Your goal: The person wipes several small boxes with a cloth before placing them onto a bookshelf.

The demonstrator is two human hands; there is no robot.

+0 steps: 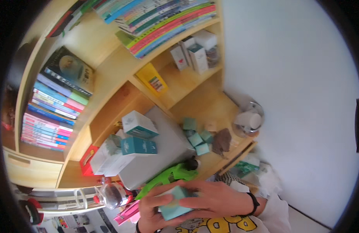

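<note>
A small teal box (175, 209) is held between both hands at the lower middle, close to my body. Around its left side curl the fingers and thumb of my left hand (151, 207). From the right, my right hand (222, 199) wraps over the box, its thumb lying on the upper face. The box's underside is hidden by the hands. Just beyond them lies a bright green bag (168, 176). Several similar small teal boxes (195, 139) sit in a cluster on the wooden desk, beside a crumpled brown item (221, 142).
A grey panel (164, 128) bears larger white-and-teal boxes (138, 145). Books (51, 116) fill shelves at the left and top. A silvery round object (249, 118) stands near the white wall (292, 97). A clear jar (110, 195) and pink item (127, 213) are at lower left.
</note>
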